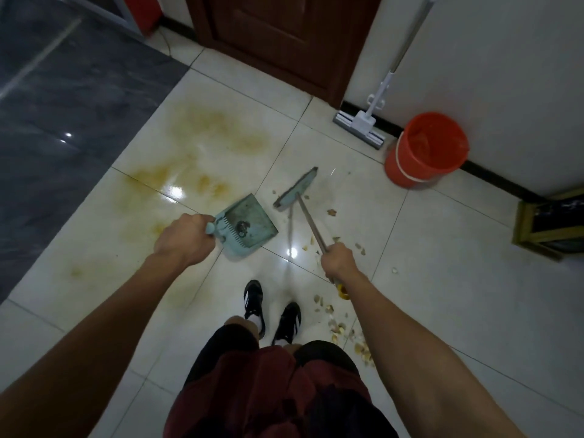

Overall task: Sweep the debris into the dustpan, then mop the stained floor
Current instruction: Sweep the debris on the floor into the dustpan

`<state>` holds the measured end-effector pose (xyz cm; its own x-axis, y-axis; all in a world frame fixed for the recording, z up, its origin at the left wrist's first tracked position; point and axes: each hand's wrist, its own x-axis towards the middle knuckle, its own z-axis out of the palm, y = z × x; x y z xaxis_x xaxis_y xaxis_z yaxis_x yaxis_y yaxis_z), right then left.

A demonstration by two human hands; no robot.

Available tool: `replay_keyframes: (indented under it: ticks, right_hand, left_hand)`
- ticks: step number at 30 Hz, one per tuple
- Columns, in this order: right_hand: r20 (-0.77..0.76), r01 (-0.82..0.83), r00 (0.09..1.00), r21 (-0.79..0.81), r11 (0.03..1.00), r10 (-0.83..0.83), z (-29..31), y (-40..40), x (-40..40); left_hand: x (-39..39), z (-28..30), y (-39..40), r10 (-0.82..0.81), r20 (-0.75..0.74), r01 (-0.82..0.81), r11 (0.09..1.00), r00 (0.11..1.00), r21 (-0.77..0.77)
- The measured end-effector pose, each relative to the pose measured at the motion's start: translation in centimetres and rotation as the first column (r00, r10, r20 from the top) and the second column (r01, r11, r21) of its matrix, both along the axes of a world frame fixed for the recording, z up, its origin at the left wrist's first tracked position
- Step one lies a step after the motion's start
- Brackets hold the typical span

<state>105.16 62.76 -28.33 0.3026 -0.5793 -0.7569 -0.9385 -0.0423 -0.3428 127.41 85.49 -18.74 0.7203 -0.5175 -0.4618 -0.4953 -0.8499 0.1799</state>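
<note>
- On the pale tiled floor (pixel 442 279), the left hand (pixel 183 240) is gripping the handle of the teal dustpan (pixel 249 224), fingers curled tight round it; the pan is sitting just beyond that hand, its mouth turned toward the broom.
- The right hand (pixel 338 260) is clutching the metal shaft of the broom (pixel 297 191), whose teal head is lying ahead of that hand, close to the dustpan's open edge but not touching it.
- Debris (pixel 344 327) is lying scattered around and behind the right hand, down beside the black shoes (pixel 271 311).
- A yellow-brown stain (pixel 202 147) is spreading beyond the left hand.
- Far beyond the right hand, a mop (pixel 366 118) is leaning on the wall beside an orange bucket (pixel 426 150).
</note>
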Motion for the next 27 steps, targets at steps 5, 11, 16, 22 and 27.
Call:
replay_keyframes:
  ticks: [5,11,16,22,27]
  right_hand:
    - [0.033,0.006,0.999,0.007,1.0,-0.006,-0.3,-0.7,3.6]
    - [0.04,0.033,0.999,0.02,0.999,-0.034,-1.4,-0.9,10.4]
    - [0.025,0.061,0.998,0.051,0.997,-0.062,-2.0,-0.7,15.5]
    - [-0.092,-0.084,0.992,0.05,0.995,0.088,-2.1,-0.4,16.4]
    - [-0.171,-0.118,0.978,0.022,0.993,0.12,-2.0,1.4,13.0]
  left_hand:
    - [3.2,-0.3,-1.1,-0.033,-0.002,0.033,0.999,0.999,0.0]
    - [9.0,-0.9,-1.6,-0.068,-0.015,0.068,0.998,0.998,-0.001]
    - [13.1,-1.6,-1.9,-0.141,-0.044,0.141,0.99,0.989,0.016]
    - [15.4,-2.2,-2.8,-0.174,-0.054,0.176,0.984,0.983,0.035]
    - [15.1,-2.4,-3.1,-0.196,-0.068,0.199,0.98,0.978,0.029]
